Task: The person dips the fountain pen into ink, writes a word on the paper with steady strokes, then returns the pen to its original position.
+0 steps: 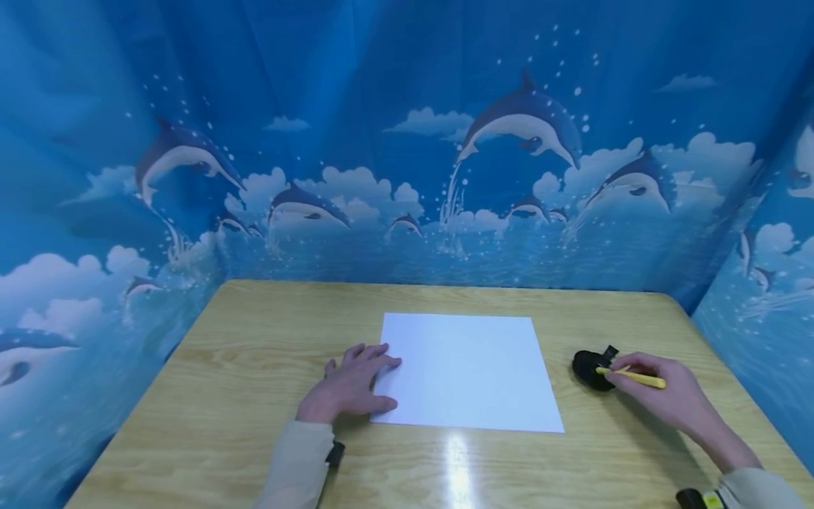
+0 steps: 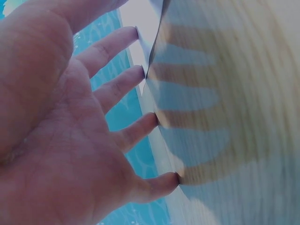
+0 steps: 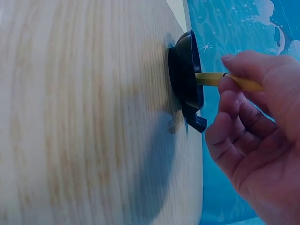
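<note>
A blank white sheet of paper (image 1: pixel 467 375) lies flat on the wooden table. My left hand (image 1: pixel 352 382) rests at its left edge with fingers spread; the thumb and some fingertips touch the paper, others the tabletop, and the left wrist view shows the fingertips (image 2: pixel 164 183) pressing down. To the right of the sheet stands a small black dish (image 3: pixel 183 70) with a short stub handle. Between thumb and fingers my right hand (image 1: pixel 661 389) pinches a yellow pen-like stick (image 3: pixel 209 78). Its front end goes into the dish and is hidden there.
The light wood table (image 1: pixel 222 382) has rounded far corners. Behind it and at both sides hangs a blue curtain (image 1: pixel 381 127) printed with dolphins and clouds. Glare shows on the tabletop below the paper. Bands with dark devices sit on both wrists.
</note>
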`<action>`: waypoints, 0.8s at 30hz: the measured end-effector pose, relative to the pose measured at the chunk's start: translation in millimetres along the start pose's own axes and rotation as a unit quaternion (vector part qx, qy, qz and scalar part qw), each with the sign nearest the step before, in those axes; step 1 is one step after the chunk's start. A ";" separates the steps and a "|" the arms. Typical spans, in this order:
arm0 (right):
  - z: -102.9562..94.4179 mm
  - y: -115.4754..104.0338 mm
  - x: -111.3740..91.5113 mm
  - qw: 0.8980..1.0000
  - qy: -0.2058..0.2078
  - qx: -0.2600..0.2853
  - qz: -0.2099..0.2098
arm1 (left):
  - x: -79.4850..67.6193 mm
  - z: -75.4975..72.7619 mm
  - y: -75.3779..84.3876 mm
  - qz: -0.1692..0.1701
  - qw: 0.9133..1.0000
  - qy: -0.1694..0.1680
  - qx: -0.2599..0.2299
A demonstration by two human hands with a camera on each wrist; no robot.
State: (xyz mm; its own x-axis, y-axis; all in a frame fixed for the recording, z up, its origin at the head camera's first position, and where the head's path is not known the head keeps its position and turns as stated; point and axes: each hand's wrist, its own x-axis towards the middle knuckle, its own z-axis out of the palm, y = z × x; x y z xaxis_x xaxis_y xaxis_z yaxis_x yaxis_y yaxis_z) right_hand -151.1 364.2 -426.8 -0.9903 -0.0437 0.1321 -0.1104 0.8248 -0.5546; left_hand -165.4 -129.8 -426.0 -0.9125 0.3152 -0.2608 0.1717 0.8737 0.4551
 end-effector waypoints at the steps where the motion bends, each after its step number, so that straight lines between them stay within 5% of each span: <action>1: 0.1 0.0 0.4 1.000 0.001 0.005 0.001 | 0.3 -0.1 0.0 0.000 1.000 -0.001 0.000; 13: -1.5 -1.8 5.7 0.998 -0.047 -0.007 0.046 | 2.1 0.6 1.4 -0.014 1.000 -0.007 0.003; 24: 2.7 -2.4 10.0 0.998 -0.031 0.023 0.052 | 4.4 -1.1 4.7 -0.021 1.000 -0.005 0.002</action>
State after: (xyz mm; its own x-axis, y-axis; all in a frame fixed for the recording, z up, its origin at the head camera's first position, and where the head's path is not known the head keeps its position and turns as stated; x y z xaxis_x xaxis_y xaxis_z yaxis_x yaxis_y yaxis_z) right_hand -161.0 360.3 -426.3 -0.9997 0.0045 0.0229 -0.0101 0.7998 -0.6001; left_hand -169.0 -124.7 -424.0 -0.9148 0.2822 -0.2889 0.1351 0.8879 0.4397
